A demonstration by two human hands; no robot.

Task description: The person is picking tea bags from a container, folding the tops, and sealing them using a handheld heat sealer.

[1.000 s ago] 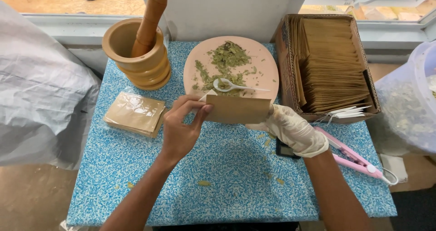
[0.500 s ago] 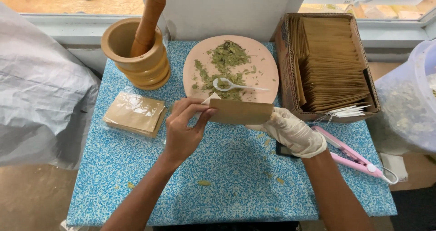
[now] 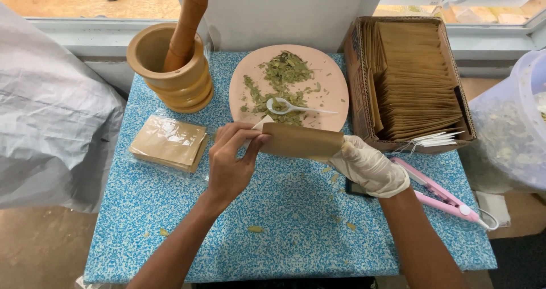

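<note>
**Brown paper pouch held flat between two hands above the table**

The brown paper pouch (image 3: 300, 140) was held level just in front of the pink plate (image 3: 335, 84), over the blue speckled tabletop (image 3: 284, 221). The bare left hand (image 3: 230, 164) pinched its left end, where a white inner flap showed, with fingers closed on it. The gloved right hand (image 3: 369, 167), in a thin whitish glove, gripped the right end.

Behind the pouch, the plate carried crushed dried green leaves (image 3: 281, 73) and a small white plastic spoon (image 3: 296, 107). To the left stood a wooden mortar (image 3: 170, 67) with its pestle (image 3: 185, 25) leaning inside, and a clear bag of flat brown pouches (image 3: 168, 144) lay beside the left hand. To the right, a cardboard box (image 3: 355, 78) held rows of upright pouches, and a pink heat sealer (image 3: 441, 192) lay past the right wrist. Leaf crumbs dotted the tabletop.

Compared with a second earlier, the pouch had tilted flatter and sat lower, with the left fingers shifted to its corner; everything else stayed in place.
</note>
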